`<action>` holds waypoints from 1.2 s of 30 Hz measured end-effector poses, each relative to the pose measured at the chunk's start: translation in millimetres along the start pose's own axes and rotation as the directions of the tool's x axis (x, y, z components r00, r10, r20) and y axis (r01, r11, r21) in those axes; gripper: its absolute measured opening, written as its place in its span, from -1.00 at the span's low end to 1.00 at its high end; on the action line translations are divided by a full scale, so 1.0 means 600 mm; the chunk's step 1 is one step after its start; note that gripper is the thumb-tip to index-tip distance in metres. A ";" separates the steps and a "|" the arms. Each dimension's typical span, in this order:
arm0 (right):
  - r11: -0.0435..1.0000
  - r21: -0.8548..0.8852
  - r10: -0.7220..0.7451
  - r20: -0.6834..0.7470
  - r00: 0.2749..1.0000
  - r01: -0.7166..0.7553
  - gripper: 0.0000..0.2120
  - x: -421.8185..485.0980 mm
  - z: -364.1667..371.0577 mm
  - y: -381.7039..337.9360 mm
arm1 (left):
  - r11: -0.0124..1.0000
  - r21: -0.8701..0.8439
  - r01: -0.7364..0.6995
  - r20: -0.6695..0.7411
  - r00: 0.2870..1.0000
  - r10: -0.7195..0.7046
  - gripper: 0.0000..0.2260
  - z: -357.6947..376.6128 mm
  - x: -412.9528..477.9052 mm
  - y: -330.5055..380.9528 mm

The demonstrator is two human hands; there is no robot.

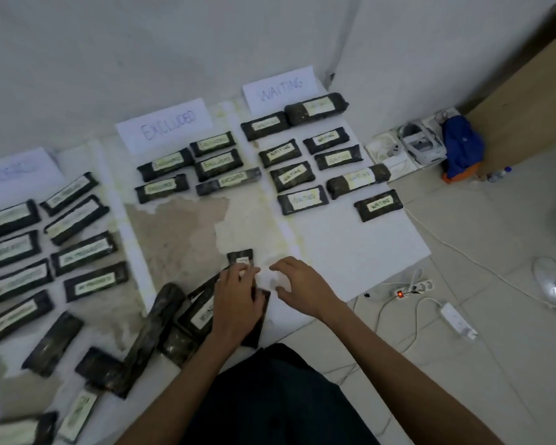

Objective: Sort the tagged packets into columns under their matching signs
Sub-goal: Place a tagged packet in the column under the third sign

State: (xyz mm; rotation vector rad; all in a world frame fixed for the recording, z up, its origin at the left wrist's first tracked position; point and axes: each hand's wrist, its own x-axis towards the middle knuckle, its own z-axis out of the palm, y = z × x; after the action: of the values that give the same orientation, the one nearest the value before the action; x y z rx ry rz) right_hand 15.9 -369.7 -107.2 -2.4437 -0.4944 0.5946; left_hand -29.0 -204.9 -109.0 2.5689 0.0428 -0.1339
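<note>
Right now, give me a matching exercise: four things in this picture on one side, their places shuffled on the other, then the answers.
1 WAITING sign
2 EXCLUDED sign
3 power strip
4 blue bag

A beside the wooden cabinet
B on the tiles, red switch lit
C middle sign by the wall
D rightmost sign by the wall

Pairs: 1-D, 2-C, 3-B, 4-A.

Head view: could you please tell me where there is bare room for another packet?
Bare: the white sheet below the WAITING packets, and the worn patch below the EXCLUDED packets. Crowded: the left column and the pile by the left hand.
</note>
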 end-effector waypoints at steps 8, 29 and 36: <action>0.873 0.186 0.464 -0.036 0.885 -0.450 -0.45 0.101 0.072 -0.118 | 0.967 0.234 0.104 0.042 0.992 -0.117 -0.46 -0.022 -0.073 -0.108; 0.920 0.386 0.022 0.110 0.994 -0.063 -0.73 0.133 0.002 -0.159 | 0.429 -0.796 0.428 0.170 0.837 -0.520 -0.89 -0.107 -0.007 -0.097; 0.914 -0.264 -0.272 0.164 0.948 0.308 -0.34 0.171 0.007 -0.171 | 0.290 -0.834 0.470 0.161 0.709 -0.687 -0.86 -0.117 0.049 -0.120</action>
State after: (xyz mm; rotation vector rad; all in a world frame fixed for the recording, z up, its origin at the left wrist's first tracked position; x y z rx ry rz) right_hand 77.6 -241.5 -79.3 -2.5381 -1.0416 0.5817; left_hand 1.9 -106.7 -91.9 1.4264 0.9456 -0.0552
